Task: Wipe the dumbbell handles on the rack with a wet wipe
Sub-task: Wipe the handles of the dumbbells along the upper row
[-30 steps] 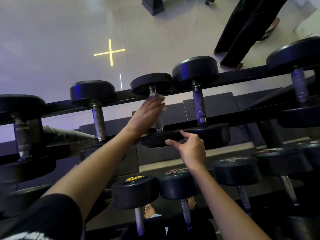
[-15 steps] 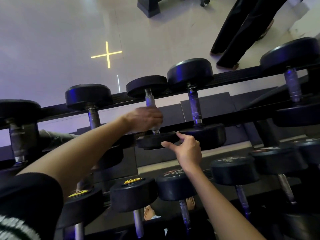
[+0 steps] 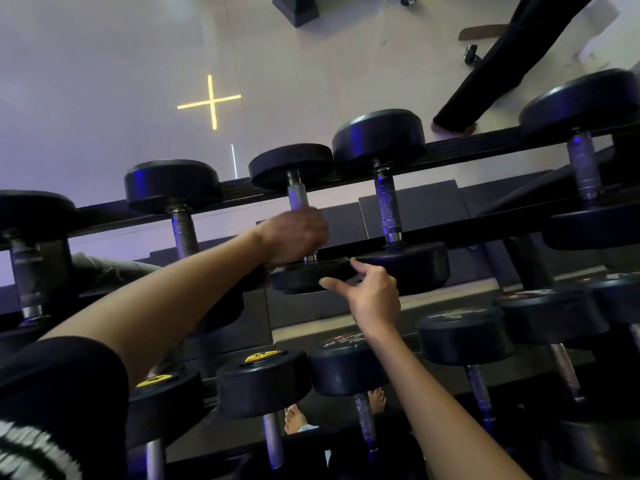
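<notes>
Knurled steel handle (image 3: 298, 197) of small black dumbbell (image 3: 291, 164), upper tier of rack (image 3: 467, 147) | left hand (image 3: 294, 235): fingers curled tight round lower handle; wipe hidden in fist, cannot confirm | right hand (image 3: 375, 294): thumb and forefinger pinch rim of near head (image 3: 304, 277), remaining fingers curled | neighbouring dumbbells (image 3: 381, 143) seated either side

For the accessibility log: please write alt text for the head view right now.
The left hand grips a dumbbell handle on the upper rack, while the right hand pinches that dumbbell's near head between thumb and forefinger. Other dumbbells line both tiers; a person's dark trouser legs show beyond.
</notes>
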